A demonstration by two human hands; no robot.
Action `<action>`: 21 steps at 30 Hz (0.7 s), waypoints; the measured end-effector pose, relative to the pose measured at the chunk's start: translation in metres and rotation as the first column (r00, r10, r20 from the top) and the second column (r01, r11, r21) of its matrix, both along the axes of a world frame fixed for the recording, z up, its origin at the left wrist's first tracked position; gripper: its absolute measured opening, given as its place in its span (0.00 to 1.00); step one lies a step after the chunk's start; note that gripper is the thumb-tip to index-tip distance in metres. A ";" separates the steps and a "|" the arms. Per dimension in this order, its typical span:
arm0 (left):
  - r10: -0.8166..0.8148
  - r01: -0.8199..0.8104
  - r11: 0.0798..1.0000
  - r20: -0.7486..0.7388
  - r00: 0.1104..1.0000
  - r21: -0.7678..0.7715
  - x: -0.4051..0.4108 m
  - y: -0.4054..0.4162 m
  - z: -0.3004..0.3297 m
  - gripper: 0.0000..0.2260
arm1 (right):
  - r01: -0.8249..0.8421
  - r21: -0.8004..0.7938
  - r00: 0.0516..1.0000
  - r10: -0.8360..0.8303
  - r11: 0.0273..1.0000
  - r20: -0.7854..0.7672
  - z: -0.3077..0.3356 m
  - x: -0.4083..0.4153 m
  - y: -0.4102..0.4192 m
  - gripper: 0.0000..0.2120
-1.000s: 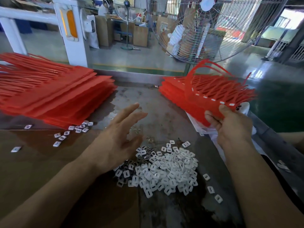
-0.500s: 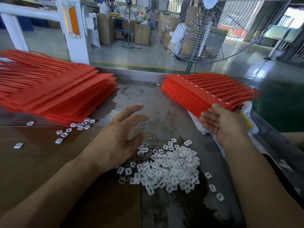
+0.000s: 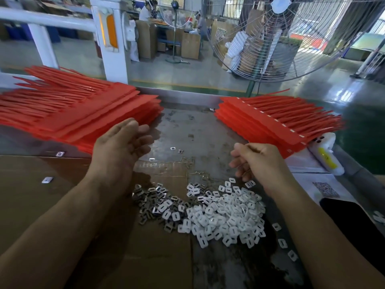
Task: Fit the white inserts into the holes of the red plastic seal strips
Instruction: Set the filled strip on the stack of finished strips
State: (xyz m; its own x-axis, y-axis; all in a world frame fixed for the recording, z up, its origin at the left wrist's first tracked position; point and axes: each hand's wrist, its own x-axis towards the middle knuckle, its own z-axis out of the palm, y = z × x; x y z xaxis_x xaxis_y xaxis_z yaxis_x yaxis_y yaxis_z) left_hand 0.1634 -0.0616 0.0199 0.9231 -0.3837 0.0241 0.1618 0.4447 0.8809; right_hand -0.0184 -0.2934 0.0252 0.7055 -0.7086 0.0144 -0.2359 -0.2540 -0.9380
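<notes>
A heap of small white inserts (image 3: 216, 213) lies on the table in front of me. A big stack of red seal strips (image 3: 68, 115) lies at the left. A second stack of red strips with white inserts fitted (image 3: 277, 119) lies at the right. My left hand (image 3: 120, 147) hovers with relaxed, slightly bent fingers near the left stack's front edge and holds nothing. My right hand (image 3: 258, 161) hangs above the heap's far right side, fingers loosely curled, nothing visible in it.
Brown cardboard (image 3: 41, 195) covers the table's left part; loose inserts (image 3: 46, 180) lie scattered on it. A white bottle (image 3: 325, 155) and papers (image 3: 325, 188) lie at the right edge. A large standing fan (image 3: 291, 36) is beyond the table.
My right hand let go of the strip sheet on the right stack and drew back over the heap. My left hand moved forward toward the left stack.
</notes>
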 end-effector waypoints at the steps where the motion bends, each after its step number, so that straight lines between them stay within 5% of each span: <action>1: -0.002 -0.001 0.999 -0.055 0.998 -0.047 0.003 0.000 0.001 0.10 | 0.000 -0.011 1.000 0.000 1.000 -0.007 0.000 -0.001 -0.001 0.11; 7: -0.112 0.044 0.966 -0.259 0.959 -0.255 0.012 0.007 0.010 0.13 | -0.015 -0.038 0.999 0.013 0.999 -0.033 -0.004 0.000 0.001 0.11; 21: -0.197 0.078 0.937 -0.327 0.924 -0.342 0.013 0.016 0.028 0.19 | -0.064 -0.124 0.996 0.056 0.990 -0.068 -0.006 0.000 0.003 0.11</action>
